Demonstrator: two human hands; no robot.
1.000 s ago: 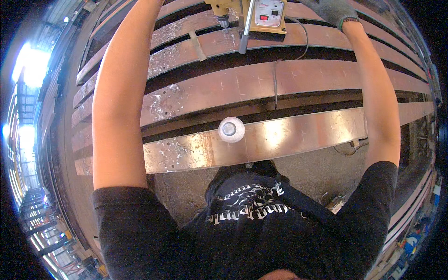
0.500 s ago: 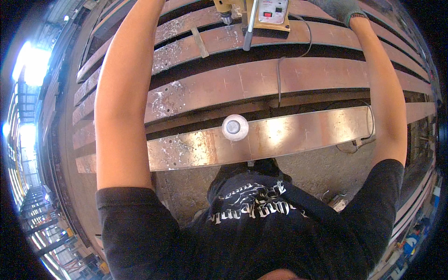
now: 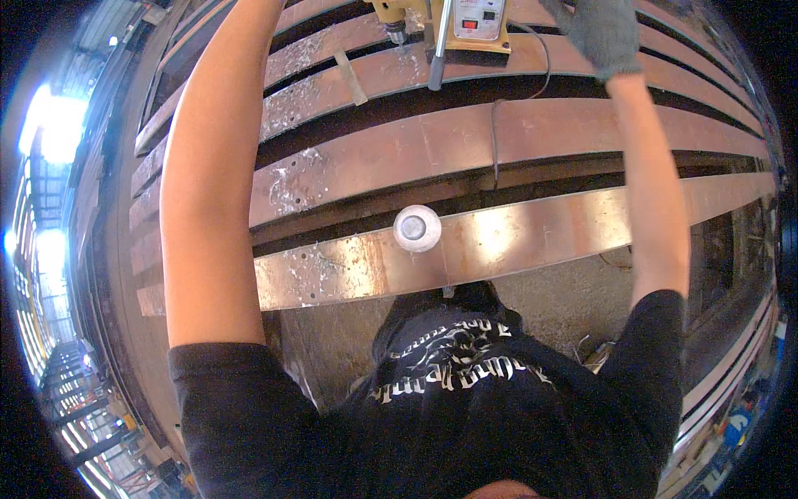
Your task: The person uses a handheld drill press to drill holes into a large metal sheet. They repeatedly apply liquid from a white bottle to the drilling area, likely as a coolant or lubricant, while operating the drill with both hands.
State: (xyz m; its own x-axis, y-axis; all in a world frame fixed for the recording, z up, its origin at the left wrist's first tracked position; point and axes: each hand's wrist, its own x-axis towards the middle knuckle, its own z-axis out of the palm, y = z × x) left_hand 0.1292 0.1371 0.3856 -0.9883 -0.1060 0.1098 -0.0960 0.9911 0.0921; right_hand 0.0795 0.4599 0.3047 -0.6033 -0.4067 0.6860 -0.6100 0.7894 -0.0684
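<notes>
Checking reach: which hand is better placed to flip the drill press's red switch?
Right, probably: gloved right hand is in view, right of the red switch. The left forearm runs out of frame, so the left hand's reach can't be judged.

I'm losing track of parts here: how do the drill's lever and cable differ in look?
The lever is straight, while the cable curves. The lever is thicker; the cable is thin. The lever is pale with a grey grip, the cable dark. Both appear to extend from the drill.
</notes>
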